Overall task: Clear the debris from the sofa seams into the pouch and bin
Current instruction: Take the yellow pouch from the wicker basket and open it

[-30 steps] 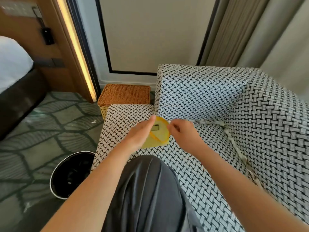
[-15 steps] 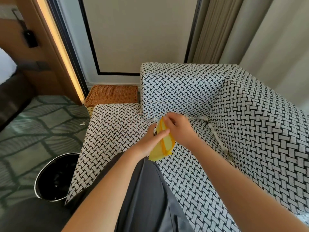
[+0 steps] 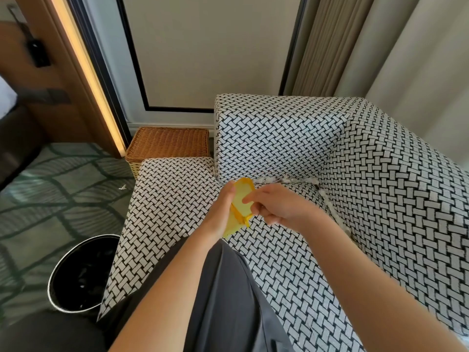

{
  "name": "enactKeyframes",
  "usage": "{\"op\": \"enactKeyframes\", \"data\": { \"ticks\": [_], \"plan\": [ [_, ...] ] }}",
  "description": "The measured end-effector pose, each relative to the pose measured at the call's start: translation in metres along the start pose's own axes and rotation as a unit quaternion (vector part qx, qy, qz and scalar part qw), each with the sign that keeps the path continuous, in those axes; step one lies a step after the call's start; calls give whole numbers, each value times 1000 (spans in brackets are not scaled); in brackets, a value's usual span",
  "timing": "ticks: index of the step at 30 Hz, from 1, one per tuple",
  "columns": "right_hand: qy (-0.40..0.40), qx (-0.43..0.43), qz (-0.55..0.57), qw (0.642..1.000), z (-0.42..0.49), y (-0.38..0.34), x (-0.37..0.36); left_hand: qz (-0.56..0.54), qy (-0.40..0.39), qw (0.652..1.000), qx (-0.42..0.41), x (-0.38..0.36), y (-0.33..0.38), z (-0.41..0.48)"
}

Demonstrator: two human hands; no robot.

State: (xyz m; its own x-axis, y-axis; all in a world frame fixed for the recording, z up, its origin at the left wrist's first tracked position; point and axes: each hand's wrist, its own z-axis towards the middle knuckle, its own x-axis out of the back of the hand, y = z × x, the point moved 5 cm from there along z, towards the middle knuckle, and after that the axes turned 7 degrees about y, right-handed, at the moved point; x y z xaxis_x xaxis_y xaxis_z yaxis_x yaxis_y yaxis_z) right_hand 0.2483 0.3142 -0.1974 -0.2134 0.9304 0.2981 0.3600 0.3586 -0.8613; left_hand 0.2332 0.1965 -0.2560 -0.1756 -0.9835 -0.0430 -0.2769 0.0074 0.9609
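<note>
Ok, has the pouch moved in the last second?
Yes. The pouch has shifted right along the seam, away from the armrest corner, held by the left hand.

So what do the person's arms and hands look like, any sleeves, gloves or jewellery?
The left arm and right arm are bare to the frame edge, no sleeves showing. The left hand and right hand wear no gloves; no rings, watch or bracelet are visible. The only clothing in view is dark grey trousers.

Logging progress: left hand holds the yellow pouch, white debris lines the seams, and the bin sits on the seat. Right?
No: the head view shows the bin on the floor beside the sofa. The rest is right.
</note>
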Motion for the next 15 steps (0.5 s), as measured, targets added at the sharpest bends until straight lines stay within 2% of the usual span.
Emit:
{"op": "enactKeyframes", "data": {
  "ticks": [2, 8, 12, 15],
  "plan": [
    [22, -25, -39, 999, 7, -1, 3, 11, 31, 999, -2, 5, 1, 3],
    [8, -52, -21, 998, 28, -16, -7, 1, 66, 997, 32, 15, -5, 10],
    [28, -37, -139, 989, 39, -19, -13, 3, 62, 997, 50, 21, -12, 18],
    [47, -10, -221, 974, 48, -17, -21, -8, 66, 993, 96, 28, -16, 20]
  ]
}}
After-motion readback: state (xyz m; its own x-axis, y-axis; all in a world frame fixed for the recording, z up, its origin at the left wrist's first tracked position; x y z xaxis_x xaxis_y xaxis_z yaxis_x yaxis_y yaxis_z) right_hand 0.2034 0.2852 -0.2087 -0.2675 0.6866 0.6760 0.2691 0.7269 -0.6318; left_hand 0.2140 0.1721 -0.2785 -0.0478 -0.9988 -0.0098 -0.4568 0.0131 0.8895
